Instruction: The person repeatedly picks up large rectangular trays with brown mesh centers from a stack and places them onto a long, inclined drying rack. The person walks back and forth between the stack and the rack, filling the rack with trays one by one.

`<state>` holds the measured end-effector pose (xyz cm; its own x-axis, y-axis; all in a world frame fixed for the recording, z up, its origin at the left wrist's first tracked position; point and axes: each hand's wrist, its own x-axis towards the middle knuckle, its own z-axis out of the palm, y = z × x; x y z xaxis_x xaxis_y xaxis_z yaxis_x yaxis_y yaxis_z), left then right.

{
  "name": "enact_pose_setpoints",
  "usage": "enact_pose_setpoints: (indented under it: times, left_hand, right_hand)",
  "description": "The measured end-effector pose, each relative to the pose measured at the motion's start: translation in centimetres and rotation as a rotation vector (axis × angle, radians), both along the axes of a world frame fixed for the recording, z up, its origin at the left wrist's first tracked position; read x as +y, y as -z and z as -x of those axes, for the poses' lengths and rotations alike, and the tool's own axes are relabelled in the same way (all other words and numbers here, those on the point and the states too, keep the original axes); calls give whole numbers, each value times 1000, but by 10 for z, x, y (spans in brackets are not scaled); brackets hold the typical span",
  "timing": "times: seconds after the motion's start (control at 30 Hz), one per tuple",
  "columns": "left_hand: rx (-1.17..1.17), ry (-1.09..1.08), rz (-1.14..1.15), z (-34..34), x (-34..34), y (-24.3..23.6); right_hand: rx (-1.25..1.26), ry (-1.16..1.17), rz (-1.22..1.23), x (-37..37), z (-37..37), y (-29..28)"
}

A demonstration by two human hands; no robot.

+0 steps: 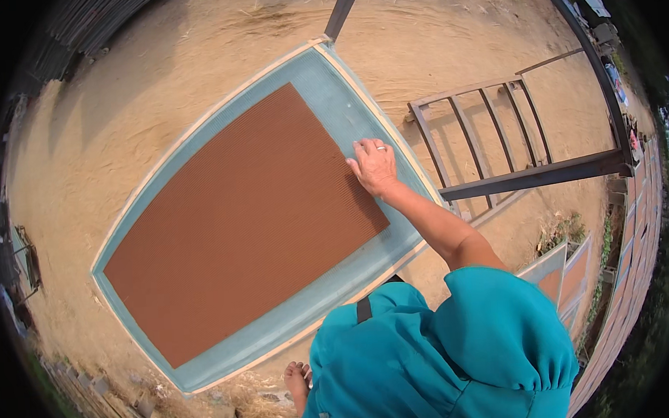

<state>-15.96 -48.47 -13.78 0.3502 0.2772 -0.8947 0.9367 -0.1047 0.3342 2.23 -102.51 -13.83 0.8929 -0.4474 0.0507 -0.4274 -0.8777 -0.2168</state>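
Ribbed brown sheet (237,229) spread on blue mesh screen (328,96), frame centre, right hand (374,165) flat on sheet's right edge, grip open, fingers extended.

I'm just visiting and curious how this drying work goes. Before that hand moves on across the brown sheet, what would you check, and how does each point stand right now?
1. Right hand flat on the brown ridged sheet's edge: ok.
2. Sheet inside the blue mesh tray, border showing all round: ok.
3. Sheet surface even, no tears or folds visible: ok.
4. Left hand free: cannot tell, out of view.
5. Footing: bare foot on sandy ground beside the tray: ok.
6. Metal rack clear of the arm: ok.
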Motion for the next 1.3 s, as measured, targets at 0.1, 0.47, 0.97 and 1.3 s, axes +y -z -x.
enact_pose_setpoints:
  times: [0.1, 0.47, 0.97, 1.3]
  left_hand:
    - [-9, -57, -46, -15, -12, -14]
    - [-92, -516, 275, 0, 11, -11]
    - [-131, -1137, 769, -116, 71, 28]
    - [86, -1181, 661, -115, 85, 42]
  right_hand:
    - [100, -301, 87, 31, -2, 13]
    - [504, -170, 332, -40, 24, -2]
    - [88, -531, 265, 197, -325, 2]
    - [465, -280, -85, 215, -456, 45]
